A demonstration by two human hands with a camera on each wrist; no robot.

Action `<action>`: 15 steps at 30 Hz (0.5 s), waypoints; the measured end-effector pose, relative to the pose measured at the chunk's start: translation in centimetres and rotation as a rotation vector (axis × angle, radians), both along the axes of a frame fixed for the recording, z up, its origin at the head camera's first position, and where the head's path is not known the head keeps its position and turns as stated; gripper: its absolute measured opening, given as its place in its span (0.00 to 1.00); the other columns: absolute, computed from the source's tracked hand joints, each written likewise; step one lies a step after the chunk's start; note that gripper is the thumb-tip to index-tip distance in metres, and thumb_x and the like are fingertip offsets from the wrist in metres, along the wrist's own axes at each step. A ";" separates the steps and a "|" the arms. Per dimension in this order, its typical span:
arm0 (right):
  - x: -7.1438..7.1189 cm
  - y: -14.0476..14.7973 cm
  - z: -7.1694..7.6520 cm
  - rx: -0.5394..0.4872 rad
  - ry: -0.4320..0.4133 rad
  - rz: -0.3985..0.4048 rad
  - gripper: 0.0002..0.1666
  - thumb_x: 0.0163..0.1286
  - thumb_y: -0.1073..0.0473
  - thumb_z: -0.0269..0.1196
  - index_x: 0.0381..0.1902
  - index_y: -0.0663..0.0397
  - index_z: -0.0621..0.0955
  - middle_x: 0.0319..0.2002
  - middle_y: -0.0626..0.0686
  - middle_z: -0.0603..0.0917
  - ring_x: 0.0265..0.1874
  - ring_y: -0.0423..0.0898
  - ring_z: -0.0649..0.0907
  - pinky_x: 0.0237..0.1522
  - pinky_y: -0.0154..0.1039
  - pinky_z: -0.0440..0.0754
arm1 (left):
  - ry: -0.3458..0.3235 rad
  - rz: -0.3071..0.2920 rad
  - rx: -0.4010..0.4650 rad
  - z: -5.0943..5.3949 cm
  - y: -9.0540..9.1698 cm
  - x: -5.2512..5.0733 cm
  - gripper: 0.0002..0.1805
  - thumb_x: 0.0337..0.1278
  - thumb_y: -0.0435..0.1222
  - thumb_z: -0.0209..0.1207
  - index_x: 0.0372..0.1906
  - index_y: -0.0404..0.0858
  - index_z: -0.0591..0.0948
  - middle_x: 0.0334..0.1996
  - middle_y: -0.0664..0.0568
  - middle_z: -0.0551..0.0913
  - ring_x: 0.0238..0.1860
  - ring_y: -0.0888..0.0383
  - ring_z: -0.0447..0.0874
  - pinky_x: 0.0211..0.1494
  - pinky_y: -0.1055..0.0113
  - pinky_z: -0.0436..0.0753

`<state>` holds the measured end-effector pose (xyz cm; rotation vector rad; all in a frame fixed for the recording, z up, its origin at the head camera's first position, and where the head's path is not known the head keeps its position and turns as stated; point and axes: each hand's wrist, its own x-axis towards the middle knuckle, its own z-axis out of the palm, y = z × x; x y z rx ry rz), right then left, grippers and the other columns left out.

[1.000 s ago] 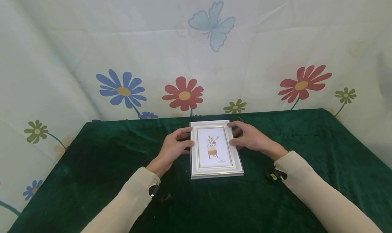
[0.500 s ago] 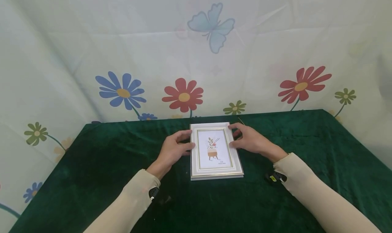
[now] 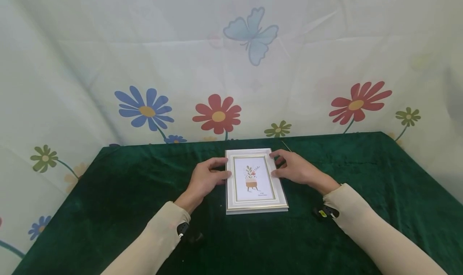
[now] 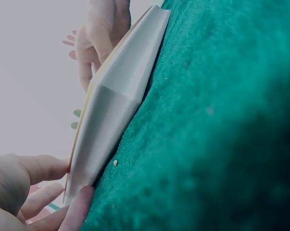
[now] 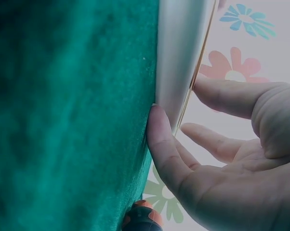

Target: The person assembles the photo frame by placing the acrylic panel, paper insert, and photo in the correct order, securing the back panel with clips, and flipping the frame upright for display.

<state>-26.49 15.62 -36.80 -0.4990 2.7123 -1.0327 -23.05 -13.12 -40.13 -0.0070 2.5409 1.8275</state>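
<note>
A white picture frame (image 3: 257, 208) with gold trim lies face up on dark green velvet cloth, its picture (image 3: 253, 178) showing a potted plant. My left hand (image 3: 204, 178) grips its left edge, thumb on the front and fingers along the side. On the right edge my right hand (image 3: 298, 168) holds it the same way. In the left wrist view, the side wall of the frame (image 4: 106, 115) rests on or very near the cloth, with my left fingertips (image 4: 77, 207) low against it. The right wrist view has my right hand (image 5: 222, 178) pinching the frame (image 5: 181, 48) between thumb and fingers.
Behind the right hand, a thin shaft (image 3: 286, 146) lies on the cloth; an orange and black handle (image 5: 142, 216) appears in the right wrist view. Green velvet (image 3: 137, 194) covers the table. A white curtain (image 3: 173, 62) printed with flowers hangs behind and at the sides.
The whole head view has shifted slightly, with everything sitting a little lower in it. Both hands keep their hold on the picture frame, which stays in place on the cloth.
</note>
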 end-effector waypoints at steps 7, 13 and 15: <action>0.0 0.4 -0.2 0.004 0.013 0.003 0.35 0.73 0.61 0.71 0.73 0.64 0.73 0.60 0.68 0.80 0.50 0.58 0.82 0.49 0.51 0.84 | 0.004 0.003 -0.014 -0.1 0.4 -0.1 0.26 0.67 0.38 0.72 0.68 0.44 0.82 0.63 0.46 0.83 0.48 0.49 0.92 0.61 0.48 0.85; 0.0 0.7 -0.3 0.006 0.021 -0.008 0.35 0.73 0.61 0.71 0.73 0.64 0.73 0.60 0.68 0.79 0.50 0.59 0.83 0.50 0.52 0.84 | 0.010 -0.001 -0.021 -0.1 0.6 -0.4 0.26 0.66 0.37 0.73 0.67 0.42 0.83 0.63 0.45 0.83 0.49 0.49 0.91 0.58 0.51 0.87; 0.0 0.6 -0.4 0.006 0.027 -0.006 0.35 0.73 0.61 0.71 0.73 0.64 0.73 0.60 0.68 0.80 0.50 0.59 0.83 0.50 0.51 0.84 | 0.009 0.001 -0.018 -0.2 0.5 -0.5 0.26 0.66 0.36 0.73 0.67 0.42 0.83 0.63 0.45 0.82 0.50 0.49 0.91 0.58 0.52 0.87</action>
